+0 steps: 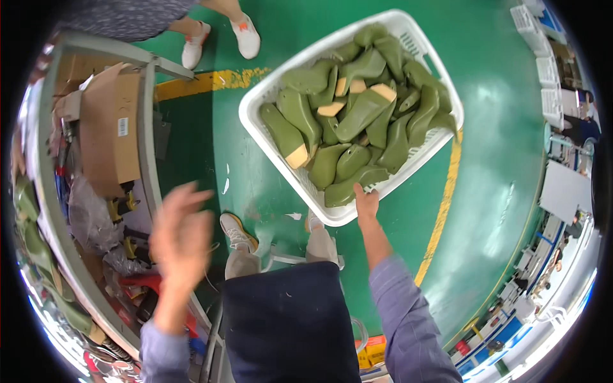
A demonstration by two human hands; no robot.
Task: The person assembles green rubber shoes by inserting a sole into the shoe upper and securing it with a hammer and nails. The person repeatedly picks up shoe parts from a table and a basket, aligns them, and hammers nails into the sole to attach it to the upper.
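Note:
A white plastic basket (257, 96) stands on the floor ahead of me, heaped with green shoe lasts (367, 115), some with tan pieces at their ends. At its near rim, my right hand (366, 203) has its fingers closed at the edge of the nearest shoe last (348, 191); the undersides of these fingers are hidden. My left hand (184, 236) is raised off to the left, beside the shelf rack. It is blurred by motion, with its fingers apart and nothing seen in them.
The metal rack (148, 127) on my left holds a cardboard box (112, 127), plastic bags and tools. More green lasts (38, 236) lie along its far left. Another person's shoes (246, 38) are beyond the basket. A dark surface (287, 319) covers my lap; yellow lines (440, 223) mark the green floor.

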